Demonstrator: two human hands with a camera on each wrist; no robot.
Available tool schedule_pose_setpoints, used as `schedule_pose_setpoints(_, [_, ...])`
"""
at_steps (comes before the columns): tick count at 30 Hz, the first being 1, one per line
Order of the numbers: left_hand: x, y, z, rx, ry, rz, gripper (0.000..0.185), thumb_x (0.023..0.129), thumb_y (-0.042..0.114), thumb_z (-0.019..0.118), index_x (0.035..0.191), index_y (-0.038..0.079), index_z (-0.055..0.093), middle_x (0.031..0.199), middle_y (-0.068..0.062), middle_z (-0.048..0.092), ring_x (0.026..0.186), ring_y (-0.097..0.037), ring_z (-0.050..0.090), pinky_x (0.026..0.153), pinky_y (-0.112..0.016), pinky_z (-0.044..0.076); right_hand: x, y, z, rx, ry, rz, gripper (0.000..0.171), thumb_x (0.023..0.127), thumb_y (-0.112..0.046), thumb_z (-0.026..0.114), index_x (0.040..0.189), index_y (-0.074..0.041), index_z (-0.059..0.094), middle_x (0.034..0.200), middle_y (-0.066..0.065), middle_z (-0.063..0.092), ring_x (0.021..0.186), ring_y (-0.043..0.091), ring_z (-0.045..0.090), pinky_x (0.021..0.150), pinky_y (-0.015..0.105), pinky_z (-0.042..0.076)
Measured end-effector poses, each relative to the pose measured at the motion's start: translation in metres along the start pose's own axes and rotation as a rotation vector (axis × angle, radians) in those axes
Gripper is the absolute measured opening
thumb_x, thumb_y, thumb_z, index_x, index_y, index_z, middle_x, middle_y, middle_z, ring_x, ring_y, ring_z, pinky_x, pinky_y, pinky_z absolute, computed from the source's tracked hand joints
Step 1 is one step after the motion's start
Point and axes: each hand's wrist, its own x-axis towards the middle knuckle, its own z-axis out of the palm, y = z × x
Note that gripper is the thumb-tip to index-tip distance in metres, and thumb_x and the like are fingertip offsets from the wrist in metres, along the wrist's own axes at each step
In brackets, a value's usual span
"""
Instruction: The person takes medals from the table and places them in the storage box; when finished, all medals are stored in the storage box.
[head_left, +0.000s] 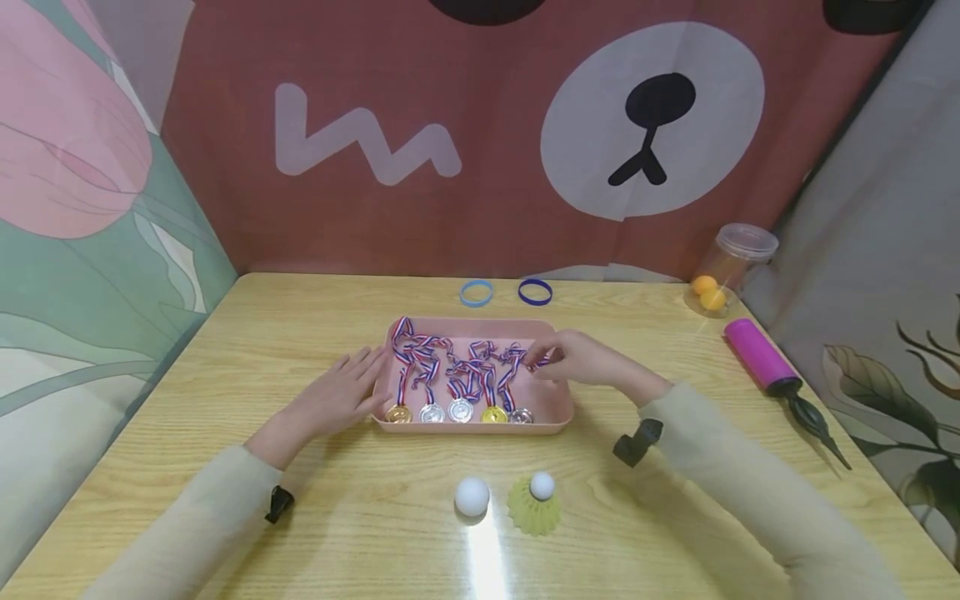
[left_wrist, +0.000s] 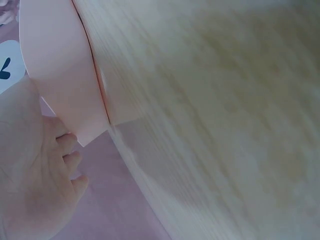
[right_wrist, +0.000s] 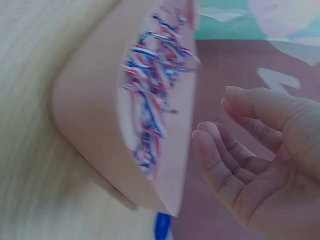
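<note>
Lying between both relaxed, spread-fingered hands, pink tray point(head_left: 551, 414) of medals point(head_left: 459, 409): left hand point(head_left: 341, 398) touching its side, right hand point(head_left: 581, 360) above it.

Light wooden bench point(head_left: 225, 367). At centre, pink tray point(head_left: 558, 408). Behind tray: light-blue band point(head_left: 476, 293), dark-blue band point(head_left: 535, 292). In front: white ball point(head_left: 472, 497), yellow shuttlecock point(head_left: 535, 505). Right of tray: magenta pump point(head_left: 759, 356), clear jar point(head_left: 731, 265).
</note>
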Motion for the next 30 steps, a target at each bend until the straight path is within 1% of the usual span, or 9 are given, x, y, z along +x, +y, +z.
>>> schedule_pose_setpoints(3, [0.0, 0.001, 0.0, -0.001, -0.006, -0.001, 0.063, 0.097, 0.033, 0.043, 0.142, -0.008, 0.023, 0.147, -0.022, 0.02, 0.133, -0.04, 0.018, 0.107, -0.053, 0.015, -0.013, -0.001, -0.013, 0.032, 0.045, 0.009, 0.019, 0.084, -0.007, 0.065, 0.102, -0.001, 0.066, 0.098, 0.012, 0.064, 0.08, 0.019, 0.059, 0.068, 0.031, 0.052])
schedule_pose_setpoints(6, [0.001, 0.001, 0.0, -0.002, -0.008, -0.003, 0.063, 0.097, 0.033, 0.043, 0.142, -0.008, 0.023, 0.147, -0.022, 0.02, 0.133, -0.04, 0.018, 0.107, -0.053, 0.015, -0.028, 0.0, -0.025, 0.044, 0.089, 0.028, 0.021, 0.086, -0.012, 0.065, 0.104, -0.003, 0.065, 0.096, 0.009, 0.064, 0.077, 0.019, 0.06, 0.067, 0.032, 0.053])
schedule_pose_setpoints(9, [0.0, 0.001, 0.0, 0.002, -0.01, -0.005, 0.063, 0.097, 0.033, 0.043, 0.142, -0.007, 0.023, 0.147, -0.022, 0.02, 0.133, -0.04, 0.018, 0.107, -0.053, 0.015, -0.047, 0.004, -0.037, 0.047, 0.131, 0.047, 0.023, 0.087, -0.014, 0.065, 0.107, -0.003, 0.063, 0.095, 0.008, 0.062, 0.077, 0.02, 0.061, 0.068, 0.034, 0.053])
schedule_pose_setpoints(12, [0.0, 0.001, 0.0, 0.006, -0.009, -0.005, 0.063, 0.097, 0.033, 0.043, 0.142, -0.007, 0.023, 0.147, -0.022, 0.02, 0.133, -0.04, 0.018, 0.107, -0.053, 0.015, -0.068, 0.01, -0.047, 0.057, 0.177, 0.063, 0.023, 0.087, -0.014, 0.064, 0.107, -0.003, 0.062, 0.094, 0.009, 0.061, 0.077, 0.021, 0.061, 0.069, 0.034, 0.053])
schedule_pose_setpoints(18, [0.0, 0.001, -0.001, 0.015, -0.005, -0.002, 0.063, 0.097, 0.033, 0.043, 0.142, -0.008, 0.023, 0.147, -0.022, 0.02, 0.133, -0.041, 0.018, 0.107, -0.053, 0.015, -0.112, 0.031, -0.058, 0.046, 0.244, 0.053, 0.024, 0.089, -0.01, 0.061, 0.11, 0.002, 0.059, 0.092, 0.01, 0.06, 0.074, 0.014, 0.062, 0.066, 0.03, 0.053])
schedule_pose_setpoints(21, [0.0, 0.001, -0.001, 0.014, -0.005, -0.005, 0.063, 0.097, 0.033, 0.043, 0.141, -0.008, 0.023, 0.147, -0.022, 0.02, 0.133, -0.041, 0.018, 0.107, -0.053, 0.015, -0.132, 0.042, -0.06, 0.023, 0.261, 0.069, 0.025, 0.089, -0.008, 0.06, 0.111, 0.003, 0.058, 0.091, 0.01, 0.06, 0.073, 0.012, 0.062, 0.064, 0.03, 0.053])
schedule_pose_setpoints(24, [0.0, 0.001, -0.001, 0.016, -0.008, -0.008, 0.063, 0.098, 0.033, 0.043, 0.141, -0.008, 0.023, 0.147, -0.022, 0.02, 0.133, -0.041, 0.018, 0.107, -0.053, 0.015, -0.152, 0.055, -0.059, -0.011, 0.264, 0.117, 0.026, 0.09, -0.008, 0.06, 0.112, 0.005, 0.057, 0.091, 0.009, 0.059, 0.072, 0.011, 0.061, 0.062, 0.029, 0.052])
schedule_pose_setpoints(27, [0.0, 0.001, -0.001, 0.021, -0.013, -0.009, 0.063, 0.098, 0.034, 0.042, 0.142, -0.008, 0.023, 0.147, -0.022, 0.019, 0.133, -0.04, 0.018, 0.107, -0.053, 0.015, -0.17, 0.07, -0.056, -0.03, 0.248, 0.174, 0.028, 0.089, -0.01, 0.06, 0.111, 0.007, 0.056, 0.09, 0.008, 0.059, 0.071, 0.013, 0.061, 0.061, 0.028, 0.052])
schedule_pose_setpoints(30, [0.0, 0.0, -0.001, 0.023, -0.015, -0.009, 0.064, 0.098, 0.034, 0.042, 0.142, -0.007, 0.022, 0.148, -0.021, 0.019, 0.133, -0.04, 0.017, 0.107, -0.052, 0.015, -0.184, 0.085, -0.052, -0.03, 0.216, 0.183, 0.027, 0.089, -0.008, 0.06, 0.11, 0.009, 0.056, 0.09, 0.007, 0.059, 0.071, 0.015, 0.061, 0.059, 0.028, 0.052])
